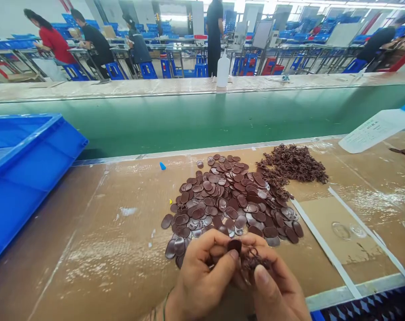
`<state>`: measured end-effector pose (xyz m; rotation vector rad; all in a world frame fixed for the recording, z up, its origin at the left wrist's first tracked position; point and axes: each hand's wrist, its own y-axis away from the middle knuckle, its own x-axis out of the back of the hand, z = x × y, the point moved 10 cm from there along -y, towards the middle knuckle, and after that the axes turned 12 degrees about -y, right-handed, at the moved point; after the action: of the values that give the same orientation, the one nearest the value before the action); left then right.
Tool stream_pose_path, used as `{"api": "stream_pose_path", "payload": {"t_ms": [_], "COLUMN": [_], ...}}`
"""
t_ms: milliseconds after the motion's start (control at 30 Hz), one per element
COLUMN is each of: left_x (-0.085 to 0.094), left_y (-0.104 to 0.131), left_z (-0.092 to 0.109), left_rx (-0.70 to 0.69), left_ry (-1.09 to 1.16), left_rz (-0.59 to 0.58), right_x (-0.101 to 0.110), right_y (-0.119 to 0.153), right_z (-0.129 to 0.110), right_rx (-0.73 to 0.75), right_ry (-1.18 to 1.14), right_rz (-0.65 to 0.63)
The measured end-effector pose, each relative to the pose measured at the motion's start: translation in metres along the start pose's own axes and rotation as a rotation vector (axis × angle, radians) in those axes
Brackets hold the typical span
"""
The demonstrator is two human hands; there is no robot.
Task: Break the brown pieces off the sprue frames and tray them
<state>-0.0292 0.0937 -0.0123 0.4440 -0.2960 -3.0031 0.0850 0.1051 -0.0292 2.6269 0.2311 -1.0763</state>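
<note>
Between the thumb and fingers of my left hand (205,272) is a dark brown oval piece (234,245). Close beside it, my right hand (276,276) is closed on a small tangle of thin brown curly pieces (252,261). Both hands meet at the near side of the table, fingertips almost touching. Just beyond them spreads a wide pile of flat brown oval pieces (218,191), some of them shiny. A heap of the same brown curly pieces (292,162) lies at the pile's far right.
A blue bin (31,165) stands at the left. At the right a white bottle (376,131) lies tilted; another white bottle (223,71) stands on the far ledge. White strips (325,249) are stuck to the table. A green belt (175,118) runs behind; people sit beyond.
</note>
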Motion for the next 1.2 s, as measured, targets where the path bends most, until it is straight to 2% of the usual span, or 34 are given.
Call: {"api": "stream_pose_path", "payload": {"t_ms": [133,300,467,667,800,1200], "left_x": [0.008,0.0,0.001,0.008,0.008,0.011], "left_y": [0.005,0.006,0.009,0.015,0.017,0.016], "left_z": [-0.01,-0.016,-0.016,-0.012,-0.008,-0.006], "left_rx": [0.018,-0.036,-0.101,-0.192,-0.238,-0.255], "left_ry": [-0.077,-0.149,-0.274,-0.472,-0.465,-0.485], "left_rz": [0.151,0.171,0.191,0.305,0.366,0.372], "right_x": [0.002,0.012,0.009,0.002,0.004,0.001], "right_y": [0.005,0.011,0.015,0.013,0.009,0.001], "right_z": [0.01,0.009,0.009,0.009,0.007,0.014], "right_rx": [0.023,0.059,0.072,0.122,0.147,0.154], "right_ry": [-0.049,-0.012,-0.007,0.05,0.076,0.081], "right_rz": [0.13,0.22,0.224,0.205,0.201,0.172]}}
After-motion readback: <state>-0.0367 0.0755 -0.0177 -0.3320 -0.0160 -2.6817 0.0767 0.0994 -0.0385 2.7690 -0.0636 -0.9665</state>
